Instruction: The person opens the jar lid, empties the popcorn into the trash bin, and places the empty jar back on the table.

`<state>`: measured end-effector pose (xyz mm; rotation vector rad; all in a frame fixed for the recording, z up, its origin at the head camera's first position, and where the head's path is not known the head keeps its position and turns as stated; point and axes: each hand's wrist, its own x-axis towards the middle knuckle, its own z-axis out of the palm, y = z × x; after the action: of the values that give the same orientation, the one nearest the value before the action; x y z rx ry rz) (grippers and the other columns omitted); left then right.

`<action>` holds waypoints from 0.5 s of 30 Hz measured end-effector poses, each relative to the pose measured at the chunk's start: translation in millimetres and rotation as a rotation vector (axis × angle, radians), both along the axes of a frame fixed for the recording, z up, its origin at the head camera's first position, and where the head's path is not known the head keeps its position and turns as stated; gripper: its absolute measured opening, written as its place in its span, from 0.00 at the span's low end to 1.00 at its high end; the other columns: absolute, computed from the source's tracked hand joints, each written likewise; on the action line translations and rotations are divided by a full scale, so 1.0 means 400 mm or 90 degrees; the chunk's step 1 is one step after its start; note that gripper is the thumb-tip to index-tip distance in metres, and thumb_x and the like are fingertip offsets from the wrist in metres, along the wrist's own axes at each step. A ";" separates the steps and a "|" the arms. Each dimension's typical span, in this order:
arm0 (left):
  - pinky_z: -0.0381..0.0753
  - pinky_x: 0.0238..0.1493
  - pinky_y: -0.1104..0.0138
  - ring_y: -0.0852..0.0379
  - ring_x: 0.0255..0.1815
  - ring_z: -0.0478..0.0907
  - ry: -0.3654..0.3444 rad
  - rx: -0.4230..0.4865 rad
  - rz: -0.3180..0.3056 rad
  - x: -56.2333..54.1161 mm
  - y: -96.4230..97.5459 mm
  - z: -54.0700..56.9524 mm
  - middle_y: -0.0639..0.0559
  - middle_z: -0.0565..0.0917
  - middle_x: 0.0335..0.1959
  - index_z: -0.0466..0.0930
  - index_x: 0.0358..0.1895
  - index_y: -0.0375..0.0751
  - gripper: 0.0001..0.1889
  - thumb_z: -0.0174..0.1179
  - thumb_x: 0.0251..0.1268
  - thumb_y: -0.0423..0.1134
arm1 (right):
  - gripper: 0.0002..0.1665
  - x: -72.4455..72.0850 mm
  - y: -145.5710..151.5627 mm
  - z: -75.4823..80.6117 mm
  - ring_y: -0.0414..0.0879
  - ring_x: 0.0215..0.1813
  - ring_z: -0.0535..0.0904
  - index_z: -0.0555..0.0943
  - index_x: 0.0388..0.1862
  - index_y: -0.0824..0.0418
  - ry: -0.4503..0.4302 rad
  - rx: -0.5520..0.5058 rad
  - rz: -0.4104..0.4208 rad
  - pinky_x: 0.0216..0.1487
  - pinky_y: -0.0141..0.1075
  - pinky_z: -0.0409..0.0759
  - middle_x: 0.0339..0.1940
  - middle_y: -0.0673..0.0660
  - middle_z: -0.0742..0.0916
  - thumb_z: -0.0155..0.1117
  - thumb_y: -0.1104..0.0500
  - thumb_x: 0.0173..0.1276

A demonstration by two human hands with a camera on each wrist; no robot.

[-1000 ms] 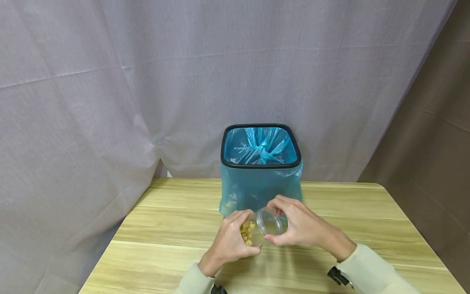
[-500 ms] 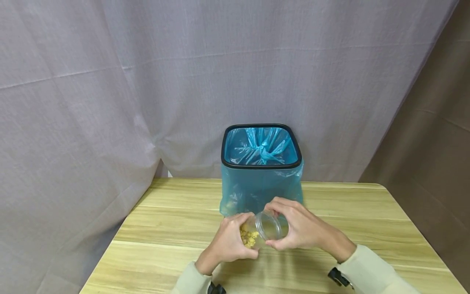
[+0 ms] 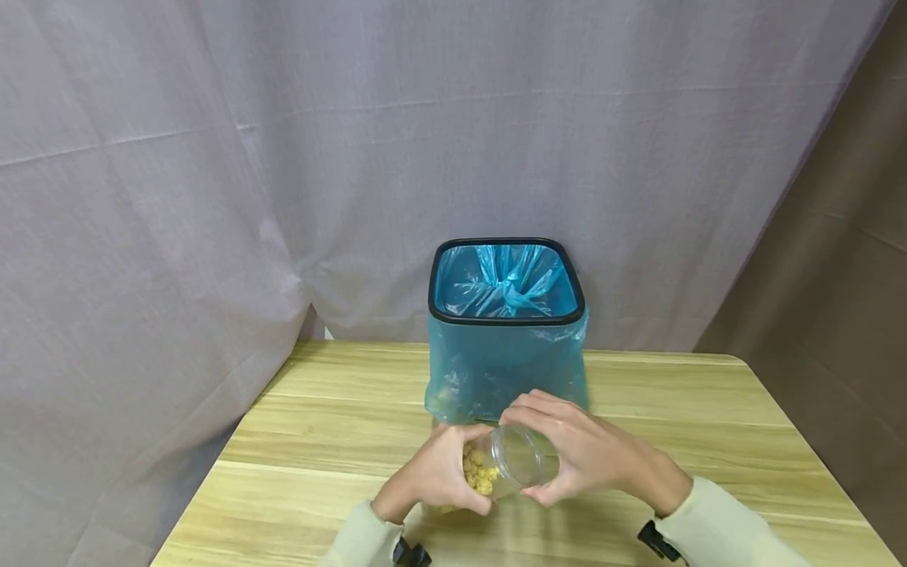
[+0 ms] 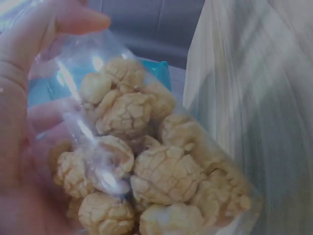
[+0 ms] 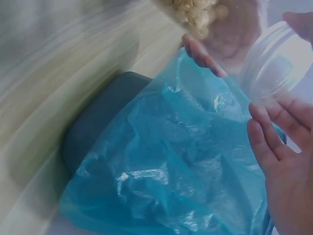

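Between my hands is a clear plastic jar (image 3: 501, 482) lying tilted on its side, with yellow popcorn (image 3: 479, 471) in its lower part. My left hand (image 3: 445, 470) grips the jar round its base end. The left wrist view has the popcorn (image 4: 164, 171) large behind the clear wall. Thumb and fingers of my right hand (image 3: 584, 449) hold the clear round lid (image 3: 523, 457) by its edge at the jar's mouth. In the right wrist view the ridged lid (image 5: 279, 63) sits between the fingertips and thumb of that hand.
Just beyond the hands, a bin with a black rim (image 3: 506, 320) and a blue plastic bag (image 3: 506, 366) stands on the wooden table (image 3: 340, 441). A grey curtain (image 3: 354, 173) hangs behind, and a brown one (image 3: 836, 339) at the right.
Both hands have come down slightly toward me with the jar and lid. The popcorn has shifted inside the jar. The bin stays where it was.
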<state>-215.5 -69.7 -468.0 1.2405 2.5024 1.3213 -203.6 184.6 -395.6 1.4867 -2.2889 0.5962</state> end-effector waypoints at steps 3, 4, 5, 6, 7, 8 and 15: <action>0.85 0.47 0.77 0.71 0.43 0.84 -0.034 -0.001 -0.027 -0.003 -0.007 -0.002 0.57 0.90 0.47 0.82 0.63 0.39 0.39 0.79 0.38 0.37 | 0.49 0.008 0.001 0.005 0.41 0.58 0.79 0.79 0.64 0.56 0.012 0.021 0.014 0.56 0.40 0.88 0.58 0.47 0.84 0.89 0.47 0.42; 0.86 0.46 0.77 0.71 0.42 0.84 -0.034 -0.003 -0.031 -0.003 -0.008 -0.003 0.57 0.90 0.47 0.81 0.63 0.38 0.38 0.79 0.38 0.36 | 0.50 0.010 0.002 0.007 0.41 0.59 0.79 0.79 0.65 0.56 0.009 0.029 0.013 0.57 0.41 0.88 0.59 0.47 0.84 0.89 0.48 0.42; 0.86 0.46 0.77 0.71 0.42 0.84 -0.032 -0.004 -0.032 -0.004 -0.009 -0.002 0.56 0.90 0.47 0.81 0.63 0.37 0.39 0.79 0.39 0.36 | 0.50 0.011 0.003 0.009 0.42 0.60 0.79 0.78 0.66 0.57 0.007 0.035 0.012 0.58 0.42 0.88 0.60 0.47 0.84 0.90 0.49 0.42; 0.86 0.46 0.77 0.71 0.43 0.84 -0.027 -0.005 -0.032 -0.004 -0.009 -0.002 0.55 0.90 0.48 0.81 0.63 0.37 0.39 0.79 0.39 0.36 | 0.51 0.011 0.004 0.009 0.43 0.61 0.79 0.78 0.67 0.57 0.005 0.040 0.010 0.58 0.42 0.88 0.61 0.48 0.84 0.91 0.50 0.42; 0.87 0.46 0.76 0.71 0.43 0.84 -0.024 -0.004 -0.034 -0.005 -0.010 -0.002 0.54 0.90 0.48 0.81 0.63 0.37 0.38 0.79 0.39 0.36 | 0.52 0.012 0.006 0.010 0.44 0.62 0.80 0.77 0.68 0.58 0.003 0.046 0.011 0.59 0.43 0.89 0.62 0.49 0.83 0.91 0.51 0.42; 0.87 0.45 0.76 0.71 0.42 0.84 -0.022 -0.003 -0.032 -0.005 -0.010 -0.003 0.54 0.90 0.48 0.80 0.63 0.37 0.38 0.79 0.39 0.36 | 0.54 0.011 0.008 0.011 0.45 0.62 0.80 0.77 0.69 0.59 0.003 0.051 0.010 0.59 0.44 0.89 0.63 0.50 0.83 0.91 0.51 0.43; 0.85 0.50 0.75 0.67 0.45 0.84 0.003 -0.010 0.057 -0.001 -0.009 -0.006 0.57 0.89 0.49 0.80 0.64 0.42 0.40 0.79 0.37 0.40 | 0.57 0.007 0.014 0.012 0.46 0.67 0.80 0.74 0.74 0.59 -0.020 0.063 -0.054 0.63 0.46 0.87 0.68 0.51 0.82 0.87 0.38 0.49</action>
<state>-216.1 -73.2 -470.6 1.1428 2.5950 1.3165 -200.7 190.2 -390.9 1.4257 -2.4242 0.4916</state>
